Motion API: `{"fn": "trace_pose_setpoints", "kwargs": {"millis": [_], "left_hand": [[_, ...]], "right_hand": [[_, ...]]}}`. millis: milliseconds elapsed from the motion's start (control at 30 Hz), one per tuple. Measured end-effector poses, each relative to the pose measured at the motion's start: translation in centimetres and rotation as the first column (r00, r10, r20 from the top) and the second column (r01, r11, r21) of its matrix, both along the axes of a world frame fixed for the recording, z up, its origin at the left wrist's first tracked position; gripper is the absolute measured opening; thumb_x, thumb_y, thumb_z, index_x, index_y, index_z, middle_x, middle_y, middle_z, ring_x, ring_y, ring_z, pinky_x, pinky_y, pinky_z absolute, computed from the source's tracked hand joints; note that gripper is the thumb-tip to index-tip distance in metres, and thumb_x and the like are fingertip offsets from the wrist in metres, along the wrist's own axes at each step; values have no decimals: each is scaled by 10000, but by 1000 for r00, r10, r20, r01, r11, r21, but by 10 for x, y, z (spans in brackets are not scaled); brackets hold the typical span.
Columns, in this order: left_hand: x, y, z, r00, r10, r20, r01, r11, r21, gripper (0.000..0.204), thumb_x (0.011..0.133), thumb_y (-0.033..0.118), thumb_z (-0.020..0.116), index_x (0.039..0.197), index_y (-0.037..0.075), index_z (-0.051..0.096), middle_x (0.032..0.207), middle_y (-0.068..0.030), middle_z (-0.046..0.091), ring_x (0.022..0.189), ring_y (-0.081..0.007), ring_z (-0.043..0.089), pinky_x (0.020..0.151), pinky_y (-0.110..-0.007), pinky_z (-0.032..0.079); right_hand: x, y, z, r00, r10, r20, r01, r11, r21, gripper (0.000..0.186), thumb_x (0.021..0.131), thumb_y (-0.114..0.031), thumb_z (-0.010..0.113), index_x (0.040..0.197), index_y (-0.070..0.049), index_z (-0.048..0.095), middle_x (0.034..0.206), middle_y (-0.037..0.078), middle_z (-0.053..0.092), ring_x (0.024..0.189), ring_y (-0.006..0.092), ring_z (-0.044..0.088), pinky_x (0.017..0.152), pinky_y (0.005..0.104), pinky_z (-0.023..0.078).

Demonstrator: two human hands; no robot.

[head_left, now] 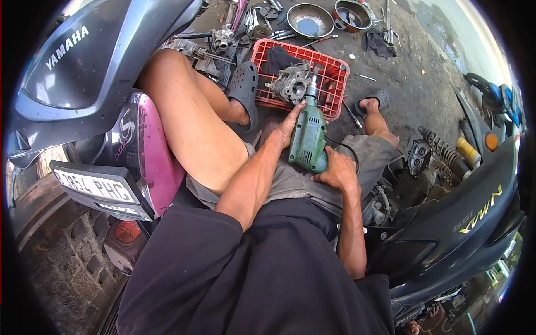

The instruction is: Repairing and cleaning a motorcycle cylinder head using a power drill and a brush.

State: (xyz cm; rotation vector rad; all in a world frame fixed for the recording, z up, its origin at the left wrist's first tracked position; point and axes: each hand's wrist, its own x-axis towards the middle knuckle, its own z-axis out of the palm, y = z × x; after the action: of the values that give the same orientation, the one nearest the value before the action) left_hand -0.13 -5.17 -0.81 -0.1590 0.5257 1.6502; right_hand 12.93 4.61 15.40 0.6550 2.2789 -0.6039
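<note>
Motorbikes (72, 78) flank the floor (405, 72) at ten and four o'clock. Your left hand (288, 124) and right hand (338, 169) curl round the drill (307, 137) between them.

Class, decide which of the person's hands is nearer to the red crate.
The left. The left hand is at the front of the green drill, close to the red crate; the right hand is at its rear, farther away.

Metal bowl (295, 22) just beside pot (364, 24) on ground (410, 78), top ctr; dark rag (379, 43) nr pot. R side: shock (446, 153) w/ yellow bottle (468, 151) beside it, nr dark m'bike (441, 257). L: grey m'bike (84, 67), pink panel (159, 153).
</note>
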Motion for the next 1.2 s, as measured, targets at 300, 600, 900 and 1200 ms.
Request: {"fn": "trace_pose_setpoints", "kwargs": {"millis": [300,600,900,1200], "left_hand": [[-2,2,0,998,-61,29,63,996,-68,760,851,721,485,1217,59,556,1145,-245,636,958,-349,672,844,-509,560],[-3,1,-2,997,-68,39,69,997,-27,761,850,725,479,1217,63,555,1161,-248,625,977,-358,665,864,-522,551],[-3,2,2,997,-58,41,59,998,-24,765,847,726,484,1217,60,558,1143,-250,629,975,-353,666,866,-522,551],[-7,8,26,999,-50,-13,49,998,-39,771,848,716,497,1211,40,564,1099,-236,650,974,-345,672,869,-482,554]], "right_hand": [[5,0,-4,1000,-19,-22,19,1000,-2,765,551,-326,879,1175,-28,550,994,215,694,979,393,659,837,475,505],[6,-1,-5,999,-26,-47,26,1000,3,746,558,-323,879,1164,-29,559,984,210,697,967,385,665,831,468,506],[8,-3,-3,996,-49,-68,50,999,12,762,560,-309,883,1188,-29,554,983,210,697,973,383,662,830,468,502],[8,-3,4,992,-99,-75,101,995,13,775,558,-277,892,1204,-28,544,975,230,691,974,394,656,828,471,500]]}}
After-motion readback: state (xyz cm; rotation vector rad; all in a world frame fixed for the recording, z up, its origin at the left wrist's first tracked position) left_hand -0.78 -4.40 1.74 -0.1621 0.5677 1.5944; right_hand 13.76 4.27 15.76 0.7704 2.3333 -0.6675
